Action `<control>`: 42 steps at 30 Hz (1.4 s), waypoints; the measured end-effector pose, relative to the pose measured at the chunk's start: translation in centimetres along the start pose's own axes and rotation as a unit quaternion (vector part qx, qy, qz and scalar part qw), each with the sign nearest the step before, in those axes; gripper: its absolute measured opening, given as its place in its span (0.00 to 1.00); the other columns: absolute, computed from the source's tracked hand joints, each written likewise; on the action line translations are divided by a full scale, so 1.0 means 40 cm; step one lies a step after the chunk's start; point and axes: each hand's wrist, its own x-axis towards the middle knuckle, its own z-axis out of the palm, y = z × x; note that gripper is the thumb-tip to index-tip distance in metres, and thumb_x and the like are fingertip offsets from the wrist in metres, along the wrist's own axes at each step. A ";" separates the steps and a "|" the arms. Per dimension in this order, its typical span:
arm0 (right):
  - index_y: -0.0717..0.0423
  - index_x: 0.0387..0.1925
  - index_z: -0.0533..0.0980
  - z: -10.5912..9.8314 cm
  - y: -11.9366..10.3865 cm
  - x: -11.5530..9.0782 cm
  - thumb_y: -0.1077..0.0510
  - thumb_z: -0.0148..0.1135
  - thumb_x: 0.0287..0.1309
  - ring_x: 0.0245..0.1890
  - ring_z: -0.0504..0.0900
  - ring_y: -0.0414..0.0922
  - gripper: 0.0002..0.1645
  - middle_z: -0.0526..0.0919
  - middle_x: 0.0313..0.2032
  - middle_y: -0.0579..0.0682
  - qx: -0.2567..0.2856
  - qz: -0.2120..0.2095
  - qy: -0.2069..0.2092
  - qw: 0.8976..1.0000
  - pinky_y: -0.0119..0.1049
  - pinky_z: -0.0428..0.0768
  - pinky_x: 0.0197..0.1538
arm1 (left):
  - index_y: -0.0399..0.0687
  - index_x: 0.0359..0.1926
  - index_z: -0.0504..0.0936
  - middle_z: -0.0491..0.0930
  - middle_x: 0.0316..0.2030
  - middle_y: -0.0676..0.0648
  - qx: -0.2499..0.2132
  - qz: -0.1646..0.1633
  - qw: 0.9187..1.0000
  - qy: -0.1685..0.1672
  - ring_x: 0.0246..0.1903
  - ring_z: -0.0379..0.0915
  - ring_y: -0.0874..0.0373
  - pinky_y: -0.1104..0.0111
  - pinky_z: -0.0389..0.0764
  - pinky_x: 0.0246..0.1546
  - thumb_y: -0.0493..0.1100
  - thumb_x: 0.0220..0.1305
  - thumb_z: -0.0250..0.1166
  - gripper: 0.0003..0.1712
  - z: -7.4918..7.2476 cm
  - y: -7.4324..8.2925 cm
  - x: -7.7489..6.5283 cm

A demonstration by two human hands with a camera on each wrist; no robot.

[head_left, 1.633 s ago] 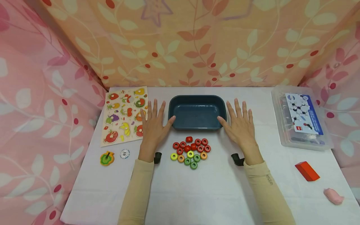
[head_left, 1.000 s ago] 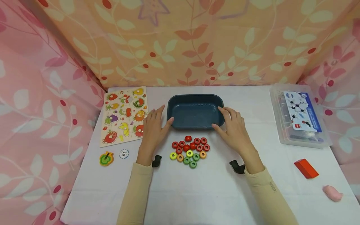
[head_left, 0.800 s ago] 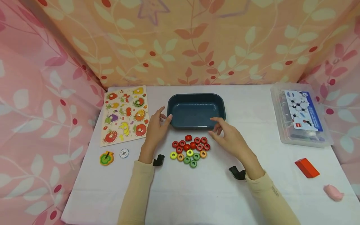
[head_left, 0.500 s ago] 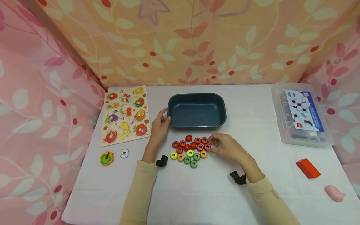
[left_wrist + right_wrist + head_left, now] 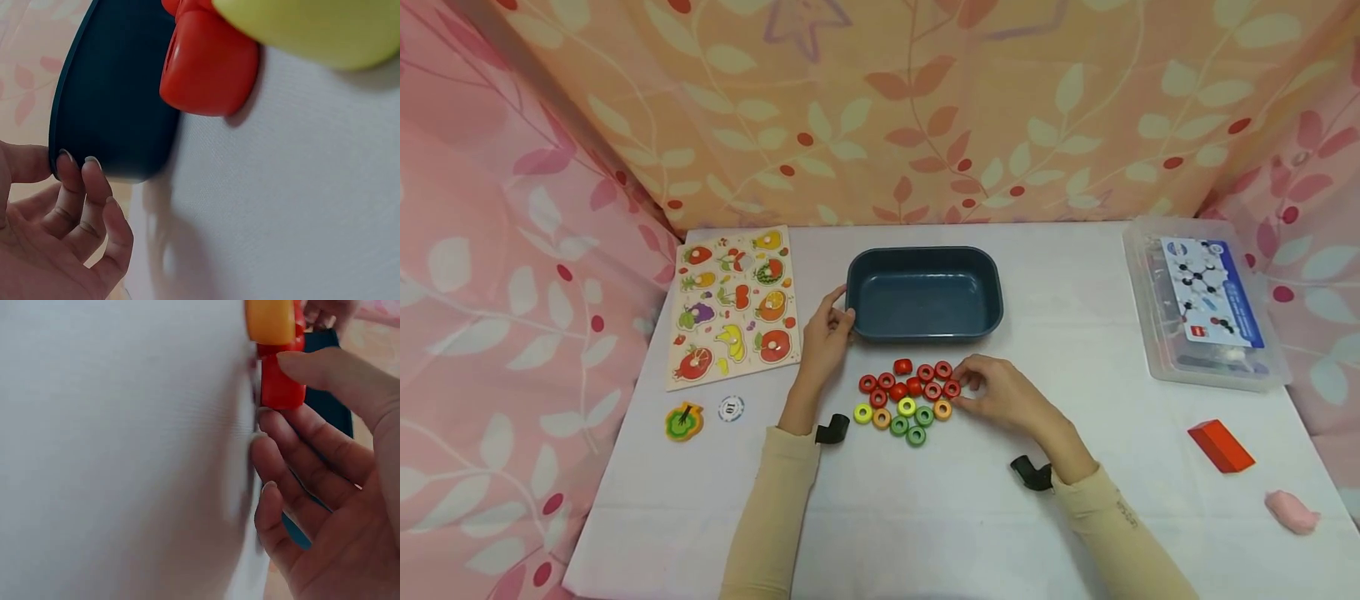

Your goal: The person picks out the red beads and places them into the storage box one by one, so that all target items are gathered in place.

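Observation:
A dark blue rectangular tray stands at the back middle of the table. My left hand pinches its left rim; in the left wrist view the thumb and bent fingers meet at the tray's edge. Ring-shaped beads in red, yellow, orange and green lie in a cluster in front of the tray. At the cluster's right side my right hand pinches a red bead between thumb and fingers. That bead still sits beside its neighbours, including an orange bead.
A fruit puzzle board lies left of the tray, with a tree-shaped piece and a round chip before it. On the right are a clear plastic case, a red block and a pink lump.
My hands were spread flat beside the tray. The left has closed on the tray's left rim, while the right came down toward me and took hold of a red bead.

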 end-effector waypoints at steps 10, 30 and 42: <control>0.48 0.43 0.80 -0.066 -0.064 0.041 0.60 0.77 0.50 0.26 0.78 0.40 0.18 0.83 0.30 0.42 0.093 -0.047 0.063 0.993 0.32 0.73 0.26 | 0.58 0.72 0.67 0.77 0.30 0.43 -0.006 -0.001 1.000 -0.001 0.31 0.80 0.45 0.66 0.80 0.34 0.45 0.76 0.55 0.26 0.003 -0.003 -0.001; 0.47 0.47 0.79 -0.044 -0.057 0.319 0.50 0.73 0.57 0.22 0.75 0.45 0.17 0.84 0.39 0.45 0.054 0.010 0.087 0.995 0.38 0.72 0.25 | 0.65 0.72 0.67 0.79 0.24 0.40 -0.089 -0.041 0.995 -0.009 0.21 0.70 0.53 0.72 0.70 0.20 0.47 0.76 0.56 0.26 0.007 -0.009 -0.005; 0.55 0.45 0.80 0.017 -0.064 0.429 0.56 0.74 0.56 0.38 0.79 0.45 0.16 0.83 0.39 0.51 0.026 -0.013 -0.006 1.000 0.39 0.76 0.43 | 0.47 0.74 0.64 0.77 0.26 0.29 -0.093 -0.042 0.994 -0.034 0.17 0.67 0.56 0.71 0.69 0.19 0.39 0.76 0.54 0.28 -0.019 0.082 -0.029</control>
